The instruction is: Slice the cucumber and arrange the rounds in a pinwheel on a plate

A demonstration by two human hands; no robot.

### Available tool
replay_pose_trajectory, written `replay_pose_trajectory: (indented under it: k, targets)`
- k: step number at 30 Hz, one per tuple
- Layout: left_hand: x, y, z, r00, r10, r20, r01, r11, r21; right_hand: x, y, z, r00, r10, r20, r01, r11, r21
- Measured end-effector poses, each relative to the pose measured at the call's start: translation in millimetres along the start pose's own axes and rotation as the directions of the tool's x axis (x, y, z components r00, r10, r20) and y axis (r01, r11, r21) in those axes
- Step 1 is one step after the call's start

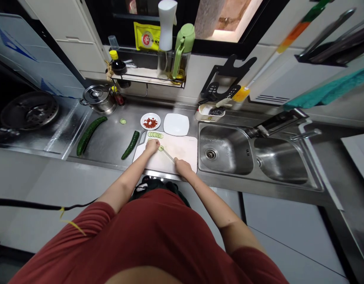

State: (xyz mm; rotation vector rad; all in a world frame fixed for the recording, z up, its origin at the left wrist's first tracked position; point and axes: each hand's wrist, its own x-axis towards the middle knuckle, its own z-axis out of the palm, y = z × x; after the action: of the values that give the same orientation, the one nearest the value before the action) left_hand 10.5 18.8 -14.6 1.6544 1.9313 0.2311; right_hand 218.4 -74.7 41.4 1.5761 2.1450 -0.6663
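My right hand (183,168) grips the handle of a knife (169,155) low over the white cutting board (182,148), its blade pointing up and left. At the blade's tip is a round cucumber slice (161,148). My left hand (152,146) is on the board's left side, fingers curled together right beside that slice; what lies in them is hidden. Behind it, a row of cucumber slices (155,135) overlaps along the board's far edge. A cut cucumber (130,145) lies left of the board, and a longer cucumber (90,135) farther left.
Behind the board stand a plate of chopped red pieces (150,121) and a white square plate (176,124). A double sink (226,148) adjoins on the right. A lidded pot (99,99) and a frying pan (29,112) are at left. Bottles line a shelf (148,77) above.
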Motion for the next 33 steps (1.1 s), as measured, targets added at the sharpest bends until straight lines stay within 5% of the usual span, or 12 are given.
replay_pose_trajectory:
  k: [33]
  targets:
    - [-3.2, 1.5, -0.1, 1.0, 0.004, -0.025, -0.004, 1.0, -0.013, 9.9, -1.0, 2.1, 1.0, -0.013, -0.02, 0.014, 0.999, 0.039]
